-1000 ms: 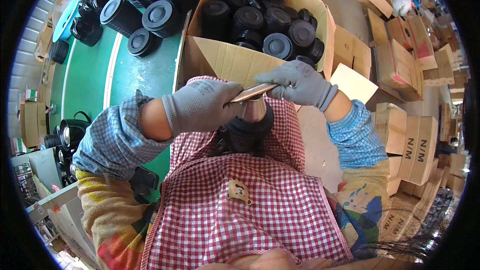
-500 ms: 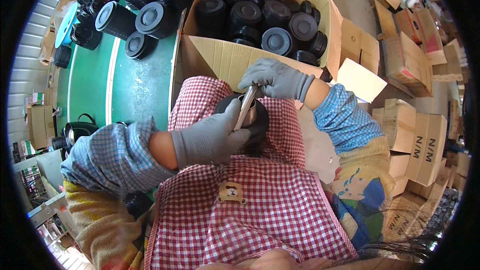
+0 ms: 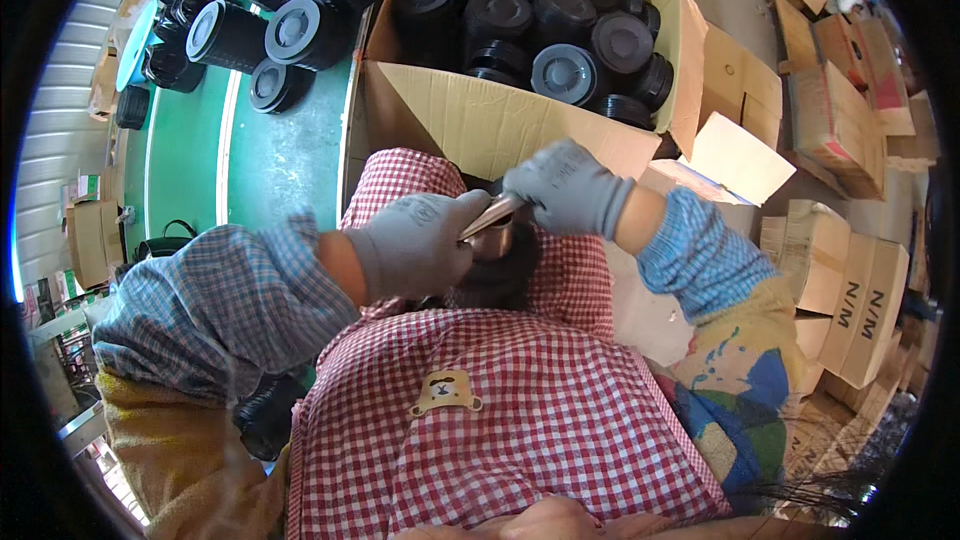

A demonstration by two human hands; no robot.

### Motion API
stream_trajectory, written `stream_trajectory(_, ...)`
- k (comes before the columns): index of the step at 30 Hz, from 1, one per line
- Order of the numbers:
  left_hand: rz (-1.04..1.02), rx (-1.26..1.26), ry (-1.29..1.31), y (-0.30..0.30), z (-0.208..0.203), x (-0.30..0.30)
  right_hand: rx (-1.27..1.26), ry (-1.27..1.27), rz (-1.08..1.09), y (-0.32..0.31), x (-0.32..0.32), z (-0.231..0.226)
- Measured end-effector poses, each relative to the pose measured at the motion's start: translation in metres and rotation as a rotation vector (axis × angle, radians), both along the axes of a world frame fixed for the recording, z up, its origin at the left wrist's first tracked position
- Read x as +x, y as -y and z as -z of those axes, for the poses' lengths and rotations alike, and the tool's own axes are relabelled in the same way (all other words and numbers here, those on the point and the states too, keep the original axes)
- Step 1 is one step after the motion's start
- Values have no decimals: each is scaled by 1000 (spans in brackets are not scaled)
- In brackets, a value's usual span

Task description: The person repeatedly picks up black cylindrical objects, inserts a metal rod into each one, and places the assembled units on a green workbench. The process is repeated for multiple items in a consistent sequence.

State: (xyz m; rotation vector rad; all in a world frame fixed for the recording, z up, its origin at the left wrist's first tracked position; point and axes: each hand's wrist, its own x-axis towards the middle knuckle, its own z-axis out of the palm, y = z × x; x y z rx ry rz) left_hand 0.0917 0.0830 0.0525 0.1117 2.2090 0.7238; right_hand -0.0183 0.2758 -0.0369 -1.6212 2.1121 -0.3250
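Both my hands wear grey knitted gloves. They work above my lap, over a red checked apron (image 3: 500, 390). My left hand (image 3: 418, 242) is closed on the lower end of a narrow, flat metal bar (image 3: 487, 217), thumb on top. At the bar's upper right end, the fingers of my right hand (image 3: 570, 188) are wrapped round it. Directly beneath the bar is a shiny metal cylinder (image 3: 492, 243), set in a dark round piece (image 3: 512, 280) between my legs. The gloves cover part of both, and whether the bar touches the cylinder I cannot tell.
Beyond my knees stands an open cardboard box (image 3: 500, 112) full of black round lids (image 3: 565, 74). More black stacks (image 3: 297, 32) stand on the green table (image 3: 290, 155) at the left. Several cardboard cartons (image 3: 850, 290) are piled on the right.
The bar has tipped from steep to a flatter slant. My right hand has moved down and to the right, my left hand slightly up and left. Both still grip it.
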Motion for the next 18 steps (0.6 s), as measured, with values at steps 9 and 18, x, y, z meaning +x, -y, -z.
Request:
stream_trajectory(9, 293, 146, -89, 27, 7, -23, -337, 423, -67, -3, -30, 25)
stream_trajectory(18, 158, 55, -57, 54, 84, -94, -534, 507, -68, 15, 58, -31)
